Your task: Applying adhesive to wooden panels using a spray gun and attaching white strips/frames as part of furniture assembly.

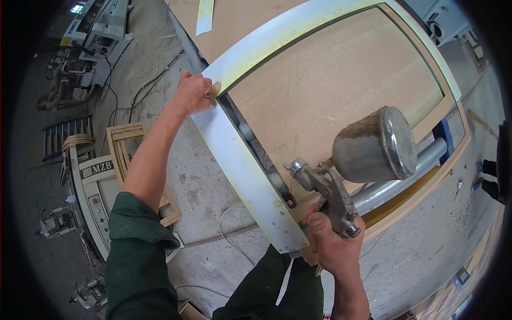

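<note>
My right hand (338,246) is wrapped round a metal spray gun (333,200) with a large, stained paint cup (368,146) on top. The gun's nozzle points left, over the near part of a big frame. White strips with yellowish edges face this frame (234,154) along its left and far sides; bare wood shows on the right and near sides. At the frame's far left corner, my left hand (196,95) is closed on the white-faced border, fingers curled at the inner edge. Its fingertips are partly hidden.
Brown board (320,80) lies beneath the frame opening, with steel rollers (394,184) under the near right part. Wooden frames (128,141) lean by a pale machine (98,197) at left. Cables (146,88) run over the concrete floor. A person's legs (490,176) show at far right.
</note>
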The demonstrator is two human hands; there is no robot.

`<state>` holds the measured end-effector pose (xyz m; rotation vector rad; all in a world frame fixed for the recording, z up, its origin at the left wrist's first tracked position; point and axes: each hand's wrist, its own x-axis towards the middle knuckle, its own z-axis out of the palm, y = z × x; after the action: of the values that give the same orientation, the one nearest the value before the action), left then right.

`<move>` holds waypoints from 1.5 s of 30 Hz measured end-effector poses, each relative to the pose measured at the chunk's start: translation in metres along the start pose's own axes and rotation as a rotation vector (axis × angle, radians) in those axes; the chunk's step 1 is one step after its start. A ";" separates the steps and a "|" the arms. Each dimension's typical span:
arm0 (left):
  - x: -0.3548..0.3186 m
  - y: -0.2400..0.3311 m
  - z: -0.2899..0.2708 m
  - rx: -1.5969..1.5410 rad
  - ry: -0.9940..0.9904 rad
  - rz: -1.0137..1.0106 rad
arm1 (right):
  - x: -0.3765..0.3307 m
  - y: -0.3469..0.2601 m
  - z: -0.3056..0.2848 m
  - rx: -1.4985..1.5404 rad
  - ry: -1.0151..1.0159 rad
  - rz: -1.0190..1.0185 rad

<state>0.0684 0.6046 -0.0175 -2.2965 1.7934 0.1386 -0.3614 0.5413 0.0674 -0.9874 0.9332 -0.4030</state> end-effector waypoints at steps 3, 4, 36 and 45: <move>-0.001 -0.002 0.001 -0.034 0.016 0.005 | 0.001 -0.001 0.006 0.025 -0.073 0.024; -0.001 -0.002 0.001 -0.024 0.010 0.012 | 0.002 -0.002 0.008 0.032 -0.083 0.025; 0.000 -0.001 0.002 -0.005 0.031 0.039 | 0.006 -0.004 -0.024 -0.063 0.037 -0.027; 0.001 0.000 0.001 -0.018 0.017 0.029 | 0.030 -0.036 -0.047 -0.188 0.332 -0.132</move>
<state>0.0694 0.6037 -0.0191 -2.2914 1.8423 0.1411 -0.3793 0.4773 0.0732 -1.1795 1.2250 -0.6112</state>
